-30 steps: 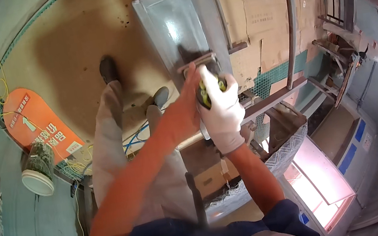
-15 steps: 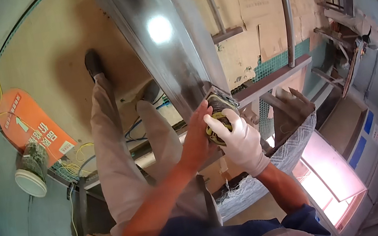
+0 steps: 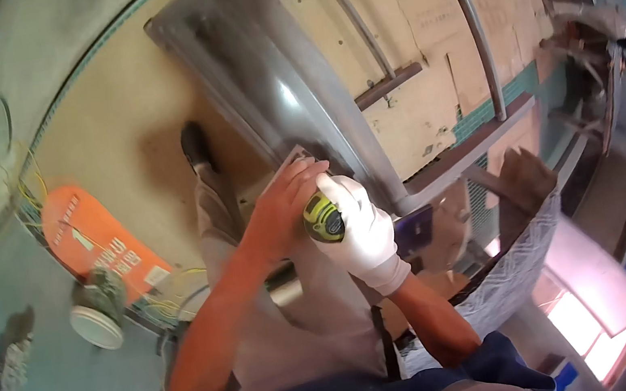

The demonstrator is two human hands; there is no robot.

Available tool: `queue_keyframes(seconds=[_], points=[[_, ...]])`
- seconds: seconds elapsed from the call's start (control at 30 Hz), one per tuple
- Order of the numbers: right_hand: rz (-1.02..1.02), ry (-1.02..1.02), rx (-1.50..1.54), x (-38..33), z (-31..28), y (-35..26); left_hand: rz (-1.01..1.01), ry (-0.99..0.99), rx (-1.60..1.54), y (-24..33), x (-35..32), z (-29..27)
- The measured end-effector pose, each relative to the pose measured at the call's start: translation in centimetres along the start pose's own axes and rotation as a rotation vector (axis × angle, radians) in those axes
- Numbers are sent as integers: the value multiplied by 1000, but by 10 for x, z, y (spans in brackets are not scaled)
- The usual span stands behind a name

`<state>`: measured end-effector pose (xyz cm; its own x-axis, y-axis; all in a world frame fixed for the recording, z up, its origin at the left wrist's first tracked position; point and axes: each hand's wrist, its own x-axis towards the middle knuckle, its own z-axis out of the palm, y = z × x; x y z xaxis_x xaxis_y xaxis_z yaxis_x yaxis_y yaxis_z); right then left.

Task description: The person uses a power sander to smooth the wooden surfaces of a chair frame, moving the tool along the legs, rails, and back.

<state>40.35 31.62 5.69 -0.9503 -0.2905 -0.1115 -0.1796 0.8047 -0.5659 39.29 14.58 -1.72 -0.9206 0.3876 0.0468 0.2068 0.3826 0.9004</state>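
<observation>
A power sander [image 3: 325,220] with a black and lime-green end sits against the near part of a long grey metal panel [image 3: 298,99], its flat plate tilted up at the panel's left edge. My right hand [image 3: 359,229], in a white glove, is closed around the sander's body. My bare left hand [image 3: 282,204] grips the tool from the left, fingers together near the plate. Both hands hide most of the sander's body. Light glints off the ridged, smooth surface of the panel.
Brown metal bars [image 3: 476,141] lie right of the panel over cardboard sheets [image 3: 430,5]. An orange sign board [image 3: 95,238] and a white-rimmed bucket [image 3: 96,326] stand left, near yellow cords. Plastic-wrapped material [image 3: 497,269] lies close on my right. Another person [image 3: 614,25] is far right.
The sander and both hands have moved left across the panel, from its right side to its left edge. My view has shifted, showing more of the panel's far end.
</observation>
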Motion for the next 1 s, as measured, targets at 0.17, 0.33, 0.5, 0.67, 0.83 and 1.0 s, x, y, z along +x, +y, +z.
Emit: queue_keyframes(seconds=[0.17, 0.33, 0.5, 0.67, 0.83, 1.0], points=[[102, -62, -51, 36, -6, -2, -63, -16, -206, -16, 28, -5], [118, -17, -5, 34, 13, -15, -226, -98, -221, -34, -1, -14], [104, -33, 18, 39, 17, -19, -337, -39, -363, -20, 1, -30], [130, -46, 45, 44, 14, -19, -203, -145, -195, -23, 14, -40], [83, 4, 13, 30, 11, -12, -149, -273, 143, -30, -13, -33], [114, -14, 64, 16, 6, 2, -309, -151, -149, -16, -3, -15]])
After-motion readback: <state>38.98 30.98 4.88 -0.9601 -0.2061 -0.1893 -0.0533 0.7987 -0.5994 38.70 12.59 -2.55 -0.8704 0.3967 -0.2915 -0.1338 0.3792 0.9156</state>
